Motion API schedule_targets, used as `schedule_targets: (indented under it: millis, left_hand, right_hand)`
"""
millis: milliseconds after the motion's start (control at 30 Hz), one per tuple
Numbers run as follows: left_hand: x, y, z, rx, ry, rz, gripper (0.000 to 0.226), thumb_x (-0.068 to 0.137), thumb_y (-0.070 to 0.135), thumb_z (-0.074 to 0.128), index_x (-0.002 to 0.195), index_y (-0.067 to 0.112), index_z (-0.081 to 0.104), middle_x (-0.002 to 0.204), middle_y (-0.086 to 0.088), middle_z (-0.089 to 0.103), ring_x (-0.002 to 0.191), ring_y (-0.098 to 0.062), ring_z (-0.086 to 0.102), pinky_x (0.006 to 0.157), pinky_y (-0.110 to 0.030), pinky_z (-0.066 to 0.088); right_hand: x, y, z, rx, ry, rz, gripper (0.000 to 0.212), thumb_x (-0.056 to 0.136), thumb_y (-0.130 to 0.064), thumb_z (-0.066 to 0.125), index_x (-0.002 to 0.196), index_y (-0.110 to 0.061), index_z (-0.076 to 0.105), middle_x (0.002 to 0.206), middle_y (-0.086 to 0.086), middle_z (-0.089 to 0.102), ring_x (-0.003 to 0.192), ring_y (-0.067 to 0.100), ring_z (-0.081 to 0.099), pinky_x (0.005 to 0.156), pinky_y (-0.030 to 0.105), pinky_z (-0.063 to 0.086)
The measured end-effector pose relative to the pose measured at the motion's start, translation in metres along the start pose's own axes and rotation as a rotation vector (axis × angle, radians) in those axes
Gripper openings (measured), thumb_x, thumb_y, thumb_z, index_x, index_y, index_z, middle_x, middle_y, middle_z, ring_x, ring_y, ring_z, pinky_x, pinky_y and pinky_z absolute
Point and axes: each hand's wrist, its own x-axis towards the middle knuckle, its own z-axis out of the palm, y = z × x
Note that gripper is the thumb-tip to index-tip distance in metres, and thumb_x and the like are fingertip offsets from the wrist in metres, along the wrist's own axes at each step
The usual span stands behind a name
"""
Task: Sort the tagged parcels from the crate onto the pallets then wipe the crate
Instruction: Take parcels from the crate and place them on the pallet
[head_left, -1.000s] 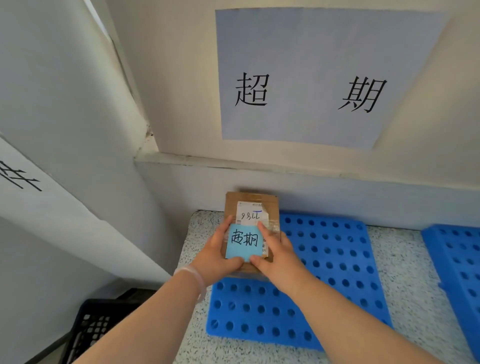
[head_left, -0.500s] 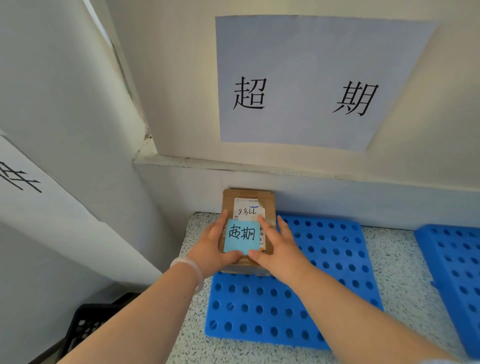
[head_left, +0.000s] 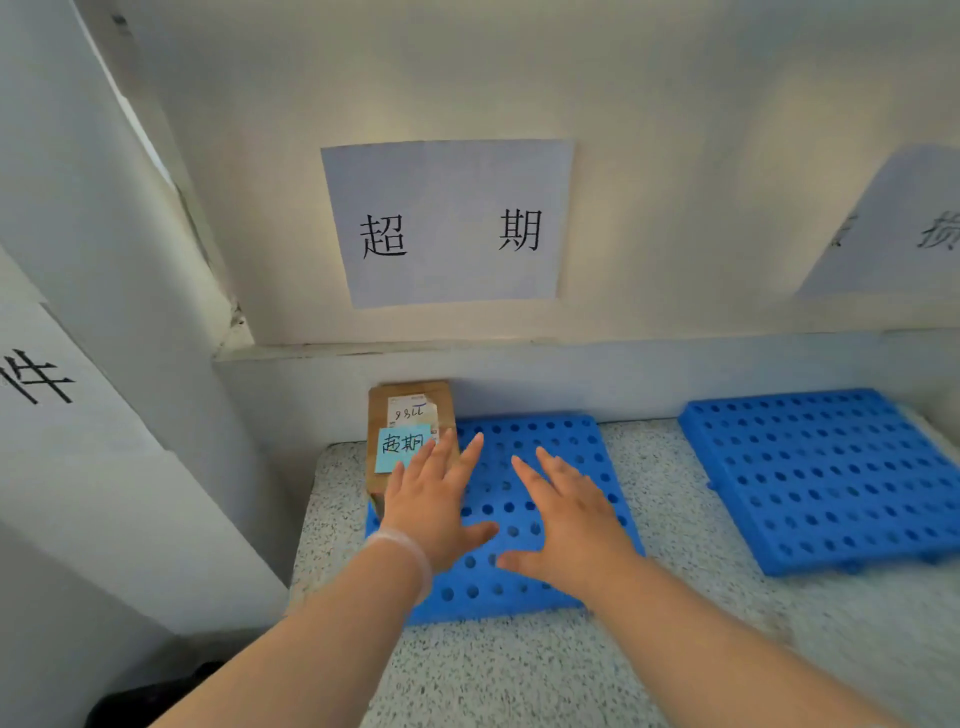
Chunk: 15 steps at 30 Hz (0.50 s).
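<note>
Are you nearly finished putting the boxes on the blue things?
Done: one brown parcel with a blue tag sits on the left pallet's far corner, under the wall sign. In hand: nothing; left hand and right hand are open. Left: the right pallet looks bare, and the crate isn't clearly visible, so remaining parcels and wiping can't be judged.
</note>
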Motion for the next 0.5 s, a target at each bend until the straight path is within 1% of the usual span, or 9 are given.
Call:
schedule_targets:
  millis: [167,267,367,500]
  left_hand:
    - [-0.03,0.082,0.005,0.041,-0.008,0.103,0.101,0.086,0.067,0.055,0.149,0.045,-0.022,0.164,0.006,-0.015,0.152,-0.021,-0.008,0.123,-0.048,0.003]
    - [-0.046,0.143,0.006,0.067,-0.011,0.203,0.101,0.086,0.068,0.055,0.15,0.046,-0.02,0.164,0.007,-0.016,0.152,-0.021,-0.007,0.121,-0.051,0.002]
    - [-0.07,0.216,0.013,0.062,-0.013,0.325,0.101,0.085,0.068,0.056,0.151,0.045,-0.018,0.164,0.008,-0.015,0.152,-0.02,-0.007,0.121,-0.052,0.001]
    - [-0.116,0.326,0.032,0.067,-0.039,0.501,0.102,0.085,0.07,0.055,0.15,0.046,-0.02,0.165,0.005,-0.013,0.152,-0.022,-0.005,0.122,-0.053,0.006]
  right_hand:
    - [-0.079,0.046,-0.019,-0.074,0.043,0.078,0.108,0.079,-0.071,0.059,0.153,-0.039,-0.012,0.162,-0.008,-0.019,0.149,0.014,-0.016,0.121,0.041,-0.007]
    - [-0.133,0.08,-0.029,-0.082,0.097,0.146,0.105,0.08,-0.072,0.055,0.153,-0.037,-0.012,0.162,-0.006,-0.017,0.149,0.015,-0.016,0.12,0.04,-0.008]
    - [-0.2,0.118,-0.039,-0.08,0.126,0.242,0.105,0.081,-0.072,0.055,0.153,-0.038,-0.012,0.162,-0.006,-0.018,0.149,0.014,-0.016,0.119,0.039,-0.01]
    - [-0.31,0.175,-0.058,-0.096,0.159,0.405,0.103,0.082,-0.071,0.054,0.153,-0.038,-0.013,0.162,-0.005,-0.021,0.149,0.016,-0.017,0.119,0.04,-0.01]
